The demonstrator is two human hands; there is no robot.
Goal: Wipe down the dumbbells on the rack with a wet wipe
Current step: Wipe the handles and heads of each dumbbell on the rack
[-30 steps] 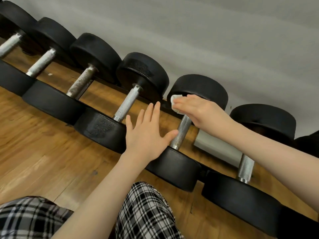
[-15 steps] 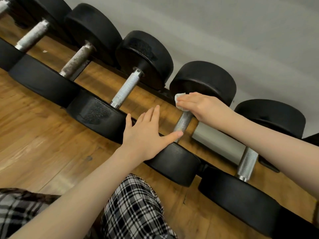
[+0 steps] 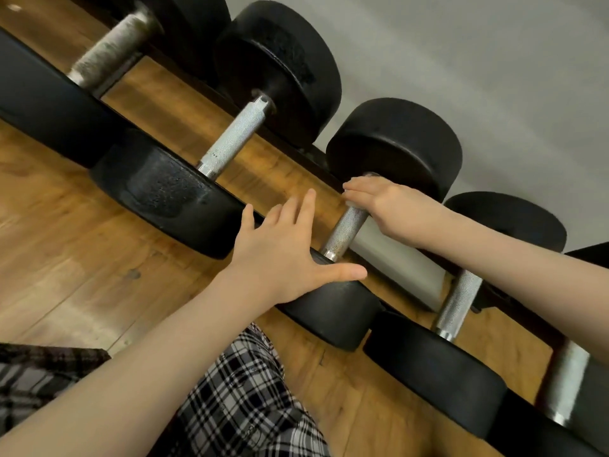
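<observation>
No readable text, label or number shows on anything here

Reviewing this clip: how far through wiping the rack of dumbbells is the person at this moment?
Nothing shows which dumbbells are already wiped. In hand: the right hand wraps the top of one dumbbell's knurled handle, the wipe not visible under it, while the left hand lies flat on that dumbbell's near head. Left to do, probably: that handle's lower part and the dumbbell on the right; the rusty-handled one looks dirty.
</observation>
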